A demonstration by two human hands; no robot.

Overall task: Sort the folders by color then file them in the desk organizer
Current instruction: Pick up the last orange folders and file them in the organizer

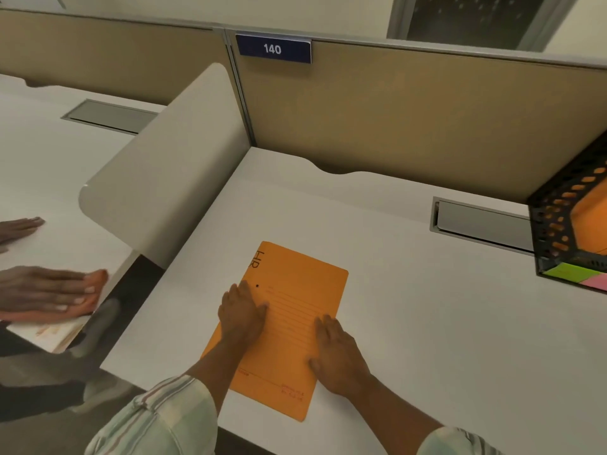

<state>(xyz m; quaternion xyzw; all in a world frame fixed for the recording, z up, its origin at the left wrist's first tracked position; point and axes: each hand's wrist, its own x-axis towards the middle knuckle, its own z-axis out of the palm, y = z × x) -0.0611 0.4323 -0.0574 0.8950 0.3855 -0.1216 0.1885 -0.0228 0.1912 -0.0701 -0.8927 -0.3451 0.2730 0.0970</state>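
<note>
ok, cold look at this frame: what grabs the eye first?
The bright orange paper folder marked "HR", flat on the white desk at centre, with the left hand and right hand pressed on it. Next, the black perforated desk organizer at the right edge, holding orange folders. Another person's hands show at far left.

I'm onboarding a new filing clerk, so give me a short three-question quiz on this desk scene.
1. True or false: both hands lie flat on the orange folder.
2. What is handwritten at the folder's top corner?
3. Where is the black mesh desk organizer? A) far left desk B) right edge of the desk, by the partition C) under the folder

Key
1. True: the left hand and right hand rest palms down on it, fingers spread, gripping nothing.
2. "HR".
3. B; it already holds orange folders, with green and pink ones below.
</note>
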